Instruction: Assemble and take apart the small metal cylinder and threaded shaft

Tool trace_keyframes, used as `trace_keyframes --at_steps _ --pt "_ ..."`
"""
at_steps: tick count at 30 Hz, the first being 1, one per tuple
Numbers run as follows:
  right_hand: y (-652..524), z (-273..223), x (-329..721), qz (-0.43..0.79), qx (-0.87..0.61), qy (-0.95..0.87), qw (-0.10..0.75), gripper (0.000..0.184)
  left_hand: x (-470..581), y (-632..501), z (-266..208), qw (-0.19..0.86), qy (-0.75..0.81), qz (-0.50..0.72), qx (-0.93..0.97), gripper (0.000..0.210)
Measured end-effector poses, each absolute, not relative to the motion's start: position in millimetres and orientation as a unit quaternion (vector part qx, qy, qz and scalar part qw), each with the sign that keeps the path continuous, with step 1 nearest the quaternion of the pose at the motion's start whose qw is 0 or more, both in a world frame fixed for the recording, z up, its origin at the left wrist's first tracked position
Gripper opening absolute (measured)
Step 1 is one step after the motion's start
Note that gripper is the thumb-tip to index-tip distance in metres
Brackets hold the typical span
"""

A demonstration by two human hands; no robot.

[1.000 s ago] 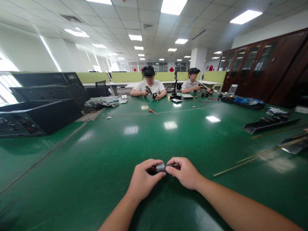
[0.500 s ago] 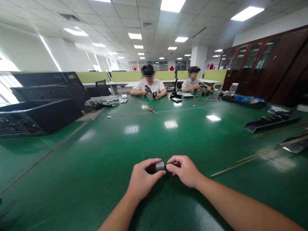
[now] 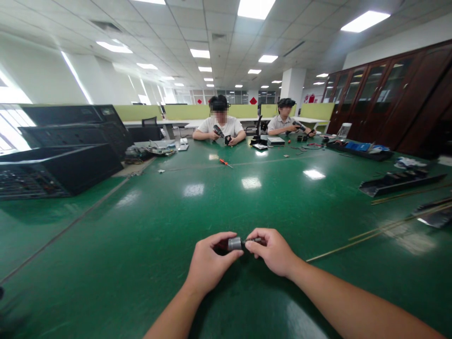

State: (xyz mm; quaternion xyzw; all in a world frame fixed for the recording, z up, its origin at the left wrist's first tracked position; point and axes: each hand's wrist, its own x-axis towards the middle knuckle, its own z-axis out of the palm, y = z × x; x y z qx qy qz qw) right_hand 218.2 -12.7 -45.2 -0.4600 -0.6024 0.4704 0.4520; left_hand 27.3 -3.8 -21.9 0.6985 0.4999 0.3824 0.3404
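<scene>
Low over the green table [image 3: 162,273], my left hand [image 3: 210,263] grips a short grey metal cylinder [image 3: 235,243] between thumb and fingers. It lies on its side, with its round end towards my right hand. My right hand [image 3: 270,249] pinches a thin, dark metal rod-like piece [image 3: 256,240], mostly covered by the fingers. The inner tip of this piece is at the cylinder's right end; whether it goes inside I cannot tell. Both hands are close together, closed on their pieces.
An orange screwdriver [image 3: 225,163] lies farther up the table. Thin brass-coloured rods [image 3: 339,247] and a black tray [image 3: 399,182] are on the right. Black computer cases [image 3: 88,169] stand left. Across the table, two people [image 3: 219,127] hold power drills.
The view has shifted very slightly. My right hand is a touch farther right, while the cylinder stays in my left hand in nearly the same place.
</scene>
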Motion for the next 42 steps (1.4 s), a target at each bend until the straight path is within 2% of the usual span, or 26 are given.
trace_keyframes --at_steps 26,42 --pt "-11.8 -47.3 218.3 0.495 -0.443 -0.586 0.464 0.014 24.4 -2.2 -23.5 0.339 0.488 0.4 0.698 0.034" --pt "-12.2 -47.5 218.9 0.496 -0.442 -0.582 0.469 0.014 22.6 -0.8 -23.1 0.377 0.481 0.42 0.671 0.035"
